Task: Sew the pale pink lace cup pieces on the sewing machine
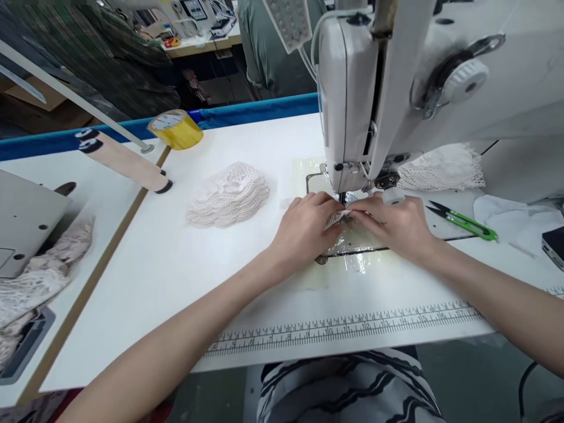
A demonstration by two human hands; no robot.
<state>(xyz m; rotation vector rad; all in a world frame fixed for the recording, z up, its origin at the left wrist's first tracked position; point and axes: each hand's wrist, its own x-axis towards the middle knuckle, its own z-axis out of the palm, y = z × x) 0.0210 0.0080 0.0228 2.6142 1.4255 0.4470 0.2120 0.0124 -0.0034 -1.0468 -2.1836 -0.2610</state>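
Note:
Under the needle of a white sewing machine (346,94), a small piece of white lace (337,217) lies between my two hands. My left hand (308,223) pinches the lace just left of the presser foot (342,198), fingers curled together. From the other side, my right hand (392,222) pinches its right end, with thumb and forefinger close to the foot. Most of the lace is hidden by my fingers. A fanned stack of lace pieces (231,197) rests to the left, and another lace stack (443,167) sits behind my right hand.
Green thread snips (462,222) lie right of my right hand, near white fabric (515,214). A yellow tape roll (178,130) and a thread cone (126,161) stand at the back left. A printed ruler (348,329) runs along the front edge. Two people are across the table.

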